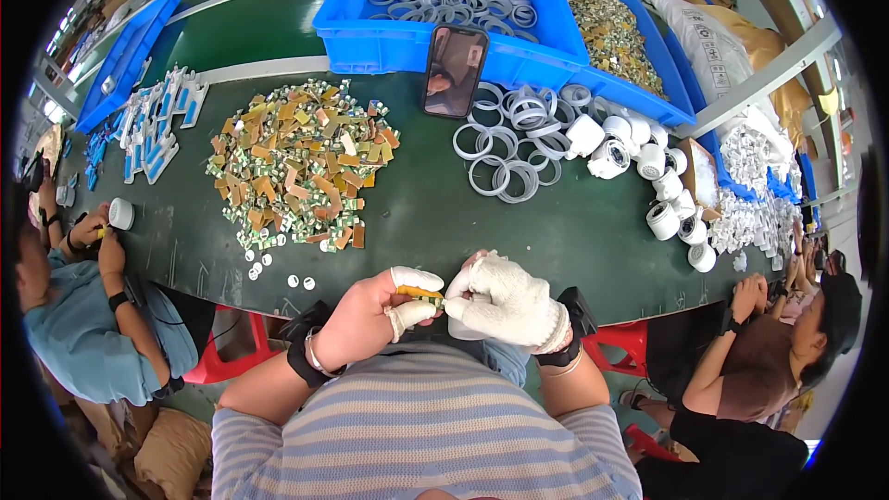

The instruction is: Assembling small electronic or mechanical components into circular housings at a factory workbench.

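Note:
My left hand [359, 322], with white covers on thumb and forefinger, pinches a small green circuit board with an orange-yellow strip [419, 293] just above the table's near edge. My right hand [507, 301] wears a white knitted glove. Its fingers are closed at the board's right end, and whatever they hold there is hidden. Beyond my left hand lies a heap of small circuit boards [301, 162], green and copper-brown. Several small white discs [293, 281] are scattered at the heap's near side.
Grey rings [505, 153] and white round housings [662, 213] lie at right. Behind them stand a blue bin [370, 56] of rings, with a phone [455, 71] against it, and another bin of small parts [607, 32]. Co-workers sit at left [102, 324] and right [759, 352].

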Tool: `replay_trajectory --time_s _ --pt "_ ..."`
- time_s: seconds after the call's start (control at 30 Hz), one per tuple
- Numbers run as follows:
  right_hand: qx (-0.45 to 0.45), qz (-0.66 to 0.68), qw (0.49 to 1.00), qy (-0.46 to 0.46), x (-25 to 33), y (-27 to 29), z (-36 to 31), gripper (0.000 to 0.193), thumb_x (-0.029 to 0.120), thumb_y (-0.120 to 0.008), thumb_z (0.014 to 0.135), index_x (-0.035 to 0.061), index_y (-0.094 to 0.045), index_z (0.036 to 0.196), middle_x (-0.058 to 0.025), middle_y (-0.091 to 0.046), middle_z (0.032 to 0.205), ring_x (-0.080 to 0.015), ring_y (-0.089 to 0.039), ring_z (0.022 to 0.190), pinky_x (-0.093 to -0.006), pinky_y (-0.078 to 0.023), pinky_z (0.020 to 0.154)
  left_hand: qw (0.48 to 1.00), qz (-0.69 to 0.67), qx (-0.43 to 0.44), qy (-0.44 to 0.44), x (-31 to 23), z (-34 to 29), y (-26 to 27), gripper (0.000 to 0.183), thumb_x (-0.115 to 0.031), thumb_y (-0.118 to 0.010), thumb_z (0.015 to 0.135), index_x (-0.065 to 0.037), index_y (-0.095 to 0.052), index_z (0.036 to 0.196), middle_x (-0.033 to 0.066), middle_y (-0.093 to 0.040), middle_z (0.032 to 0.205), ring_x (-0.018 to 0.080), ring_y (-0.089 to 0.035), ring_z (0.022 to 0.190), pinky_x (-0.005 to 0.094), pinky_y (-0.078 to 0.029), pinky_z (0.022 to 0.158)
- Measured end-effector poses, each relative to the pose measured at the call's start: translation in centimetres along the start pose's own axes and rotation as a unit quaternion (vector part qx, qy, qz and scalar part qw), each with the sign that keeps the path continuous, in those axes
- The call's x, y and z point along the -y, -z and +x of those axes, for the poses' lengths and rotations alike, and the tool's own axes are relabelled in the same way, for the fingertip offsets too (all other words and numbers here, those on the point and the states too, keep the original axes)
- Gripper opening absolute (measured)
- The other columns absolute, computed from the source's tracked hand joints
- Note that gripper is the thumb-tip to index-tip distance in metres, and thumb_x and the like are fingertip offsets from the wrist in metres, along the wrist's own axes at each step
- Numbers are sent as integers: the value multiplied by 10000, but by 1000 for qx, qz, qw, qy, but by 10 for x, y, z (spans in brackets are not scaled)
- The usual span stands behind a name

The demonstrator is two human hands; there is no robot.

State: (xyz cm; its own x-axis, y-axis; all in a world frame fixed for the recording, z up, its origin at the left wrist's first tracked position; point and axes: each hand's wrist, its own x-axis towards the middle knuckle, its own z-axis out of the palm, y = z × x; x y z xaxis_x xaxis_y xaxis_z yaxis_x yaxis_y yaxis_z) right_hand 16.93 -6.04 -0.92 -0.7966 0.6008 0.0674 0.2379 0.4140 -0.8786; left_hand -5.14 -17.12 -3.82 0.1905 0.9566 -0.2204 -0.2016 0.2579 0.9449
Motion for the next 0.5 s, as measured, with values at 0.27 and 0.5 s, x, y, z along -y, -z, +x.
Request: replay_trajectory --time_s 0.27,0.5 --pt "72 -48 996 15 -3 3 6 71 147 -750 845 89 -718 870 -70 -654 764 -286 -627 732 -405 -467 701 983 181 -32 -5 -6 -5 1 347 -44 -795 927 -37 -650 1242 53 -752 1075 126 -720 990 280 -586 853" --pt "24 0 1000 17 -3 3 6 91 166 -777 826 102 -716 848 -60 -656 745 -267 -628 707 -386 -471 742 982 172 -30 -65 -10 -5 -1 282 -44 -783 940 -37 -689 1205 56 -765 1051 104 -704 902 268 -573 793"
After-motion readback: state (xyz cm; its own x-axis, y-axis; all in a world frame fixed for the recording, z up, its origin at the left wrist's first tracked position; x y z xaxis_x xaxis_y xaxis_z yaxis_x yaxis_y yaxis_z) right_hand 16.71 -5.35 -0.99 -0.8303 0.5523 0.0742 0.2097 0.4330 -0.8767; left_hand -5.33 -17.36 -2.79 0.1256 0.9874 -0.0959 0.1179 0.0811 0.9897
